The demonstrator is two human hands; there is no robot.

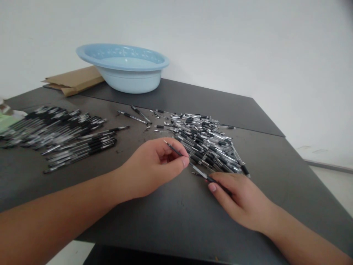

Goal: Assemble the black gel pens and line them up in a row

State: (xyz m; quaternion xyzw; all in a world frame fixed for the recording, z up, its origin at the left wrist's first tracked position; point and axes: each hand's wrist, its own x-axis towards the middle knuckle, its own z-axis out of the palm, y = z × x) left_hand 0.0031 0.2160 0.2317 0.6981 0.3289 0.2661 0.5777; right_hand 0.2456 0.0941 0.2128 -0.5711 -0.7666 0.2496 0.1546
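Between the thumb and fingertips of my left hand [147,171] is a thin dark pen refill [173,148], its metal tip pointing up and to the left. My right hand [244,198] grips a pen barrel [200,172] with a clear section and a black grip. Refill and barrel lie in one slanting line; whether the refill's rear end sits inside the barrel I cannot tell. A second small pointed piece [196,174] shows beside the barrel, near my right fingertips. Just beyond both hands spreads a loose pile of clear and black pen parts [206,141].
Rows of pens [60,129] lie on the left of the dark table [165,228]. Two loose pens [134,117] and tiny parts are scattered in between. At the back stand a light blue basin [132,79] and a brown paper package [74,79], near a white wall.
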